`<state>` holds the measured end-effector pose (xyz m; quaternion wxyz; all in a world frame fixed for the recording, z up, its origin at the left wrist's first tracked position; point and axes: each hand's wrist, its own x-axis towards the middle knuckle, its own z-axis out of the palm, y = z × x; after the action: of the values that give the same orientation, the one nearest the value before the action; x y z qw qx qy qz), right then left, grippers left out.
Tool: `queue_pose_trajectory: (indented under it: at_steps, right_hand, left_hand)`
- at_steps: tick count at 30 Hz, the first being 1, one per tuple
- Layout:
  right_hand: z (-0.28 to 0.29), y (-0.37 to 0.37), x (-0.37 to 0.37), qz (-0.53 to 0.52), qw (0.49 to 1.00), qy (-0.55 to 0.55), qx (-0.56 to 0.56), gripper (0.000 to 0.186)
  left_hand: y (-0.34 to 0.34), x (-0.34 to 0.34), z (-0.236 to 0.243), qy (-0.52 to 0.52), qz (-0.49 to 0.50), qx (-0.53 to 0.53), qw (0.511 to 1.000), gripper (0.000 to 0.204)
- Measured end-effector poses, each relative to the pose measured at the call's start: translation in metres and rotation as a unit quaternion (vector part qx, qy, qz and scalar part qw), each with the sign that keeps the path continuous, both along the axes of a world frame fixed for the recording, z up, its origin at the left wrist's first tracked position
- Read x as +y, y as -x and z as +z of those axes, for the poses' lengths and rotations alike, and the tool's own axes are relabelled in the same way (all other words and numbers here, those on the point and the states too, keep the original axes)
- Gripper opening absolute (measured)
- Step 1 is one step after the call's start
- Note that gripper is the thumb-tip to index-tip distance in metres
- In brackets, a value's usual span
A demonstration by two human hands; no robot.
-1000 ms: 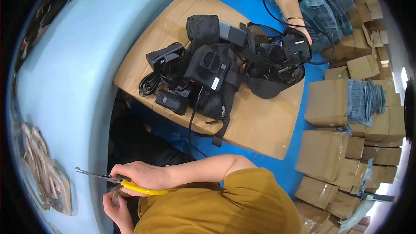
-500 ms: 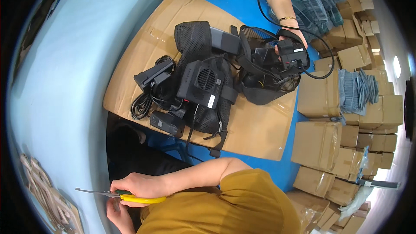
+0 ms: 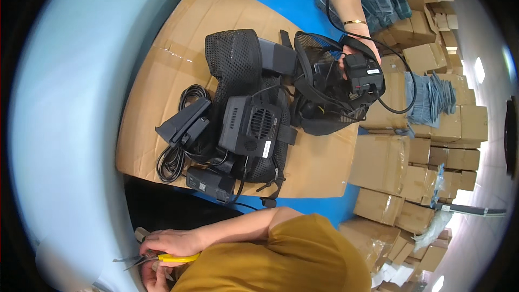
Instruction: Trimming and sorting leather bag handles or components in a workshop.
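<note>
My right hand is closed round the yellow handles of a pair of scissors. Their grey blades point left, spread apart, by the rim of the light-blue surface. Just below, my left hand has its fingers bent in, partly hidden by the right hand and the scissors. A small pale piece shows between the hands; its kind I cannot make out. Both hands are close to my mustard-yellow shirt.
Another person's hand grips a black device on a mesh cap. On a cardboard sheet lie a black boxy unit with a vent, a mesh vest and coiled cables. Cartons are stacked right.
The view has shifted. My hands have drawn closer together, with the scissors nearer the left hand and their blades now apart. The beige strips at lower left are out of sight.
</note>
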<state>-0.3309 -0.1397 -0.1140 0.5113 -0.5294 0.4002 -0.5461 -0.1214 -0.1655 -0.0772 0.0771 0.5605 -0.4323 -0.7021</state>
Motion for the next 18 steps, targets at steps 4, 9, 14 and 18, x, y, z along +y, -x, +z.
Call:
queue_pose_trajectory:
  at_steps: [4, 9, 14, 18]
  right_hand:
    - [-0.005, 0.001, -0.002, 0.014, 1.000, 0.000, -0.021, 0.038]
    - [-0.009, 0.003, -0.002, 0.052, 0.998, -0.012, -0.020, 0.037]
    - [-0.001, -0.001, 0.006, 0.091, 0.995, -0.028, -0.011, 0.032]
    - [0.008, -0.008, 0.016, 0.084, 0.996, 0.006, -0.025, 0.028]
  left_hand:
    - [0.001, -0.011, -0.008, -0.058, 0.034, 0.069, 0.995, 0.038]
    - [0.007, -0.012, -0.003, -0.037, 0.069, 0.012, 0.997, 0.042]
    - [0.011, 0.000, 0.016, -0.010, 0.082, -0.040, 0.996, 0.028]
    - [0.011, 0.022, 0.017, 0.062, 0.111, 0.037, 0.991, 0.018]
